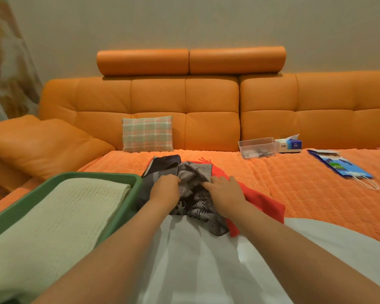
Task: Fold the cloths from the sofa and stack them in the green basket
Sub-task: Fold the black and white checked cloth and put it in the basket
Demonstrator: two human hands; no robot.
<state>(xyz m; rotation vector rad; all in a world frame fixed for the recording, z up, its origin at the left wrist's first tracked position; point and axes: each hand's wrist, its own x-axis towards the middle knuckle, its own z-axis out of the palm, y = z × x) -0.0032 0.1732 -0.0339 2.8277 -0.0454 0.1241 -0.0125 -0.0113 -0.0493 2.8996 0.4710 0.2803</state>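
The person faced the orange sofa [206, 102] w/ both arms out in front. The left hand [166, 187] had its fingers curled tight, pinching a bunch of the grey cloth [198, 202] near its far edge. The right hand [225, 191] lay on the same cloth just beside it. Its fingers pointed left w/ the tips pushed into a fold, but I couldn't tell if it was pinching or only pressing.

The grey cloth was all crumpled, not folded yet, lying on the orange cover [294, 194] in the middle. A red cloth [263, 200] stuck out from under it on the right & a dark cloth [162, 166] lay behind it on the left, close to the green basket [138, 181].

The basket sat at the left, right next to the pile, w/ one cream cloth [64, 216] folded flat inside (it filled most of the basket).

Further back, a checked pillow [147, 133] leaned on the backrest. Over to the right were a clear box [257, 147] & a tissue box [291, 144] side by side. There was also a blue paper bag [342, 168] lying flat, well apart from the cloths. White fabric [206, 260] lay under the arms, nearest the person.
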